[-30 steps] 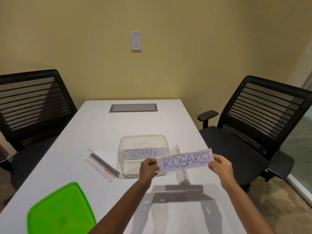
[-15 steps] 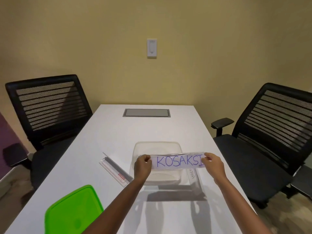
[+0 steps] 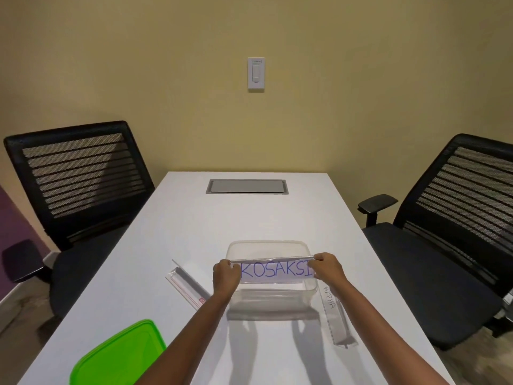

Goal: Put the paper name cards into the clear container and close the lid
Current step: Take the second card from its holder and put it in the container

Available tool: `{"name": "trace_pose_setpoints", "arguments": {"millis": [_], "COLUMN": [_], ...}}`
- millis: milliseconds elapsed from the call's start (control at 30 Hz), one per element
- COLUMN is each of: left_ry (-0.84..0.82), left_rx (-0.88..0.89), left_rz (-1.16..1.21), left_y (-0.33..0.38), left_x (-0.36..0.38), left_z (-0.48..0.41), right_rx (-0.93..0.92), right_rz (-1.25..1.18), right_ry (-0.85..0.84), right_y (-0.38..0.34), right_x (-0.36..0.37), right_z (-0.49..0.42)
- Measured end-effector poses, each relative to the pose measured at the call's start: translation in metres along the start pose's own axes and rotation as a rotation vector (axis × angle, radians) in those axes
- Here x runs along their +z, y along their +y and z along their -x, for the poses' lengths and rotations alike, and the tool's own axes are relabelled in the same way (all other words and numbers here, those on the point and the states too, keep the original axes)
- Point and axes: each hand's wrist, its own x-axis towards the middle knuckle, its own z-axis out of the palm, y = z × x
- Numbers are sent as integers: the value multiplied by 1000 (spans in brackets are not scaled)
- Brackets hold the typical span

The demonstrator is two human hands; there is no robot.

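Note:
A clear container (image 3: 268, 244) stands open on the white table (image 3: 194, 232). Both hands hold a paper name card (image 3: 274, 269) lettered "KOSAKSI" level over the container's opening. My left hand (image 3: 226, 276) pinches its left end and my right hand (image 3: 327, 268) pinches its right end. The card hides whatever lies inside the container. The green lid (image 3: 119, 357) lies flat at the near left of the table.
A clear card holder (image 3: 334, 315) with a handwritten card lies right of the container. Another clear holder (image 3: 187, 283) lies to its left. A grey cable hatch (image 3: 247, 186) sits at the far end. Black mesh chairs (image 3: 80, 173) (image 3: 458, 218) flank the table.
The card has moved left and down from beside the container to over its opening, still held at both ends. The camera view has shifted, so everything sits further right.

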Motion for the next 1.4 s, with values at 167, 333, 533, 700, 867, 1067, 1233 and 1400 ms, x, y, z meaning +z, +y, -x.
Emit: {"name": "trace_pose_setpoints", "arguments": {"millis": [167,333,533,700,867,1067,1233,1400], "left_ry": [-75,-110,-161,-184,-223,-343,-376,-377], "left_rx": [-61,-112,-160,-169,-176,-144,-104,-53], "left_rz": [-65,-75,-155,-254,-330,-529,-702,-785], "left_y": [-5,-5,-3,-4,-5,-7,-10,-13], "left_x": [12,24,40,50,52,56,58,60], "left_z": [-19,-31,-32,-33,-39,-42,-46,-49], "right_rx": [47,107,121,75,68,90,109,82], "right_rz": [24,38,101,254,352,460,624,785], "right_ry": [-19,-87,-140,-179,-222,-278,-339,-357], "right_y": [2,12,17,13,16,25,21,18], "right_x": [13,24,38,47,59,70,69,70], "right_z": [-20,-36,-46,-44,-46,-51,-53,-53]}}
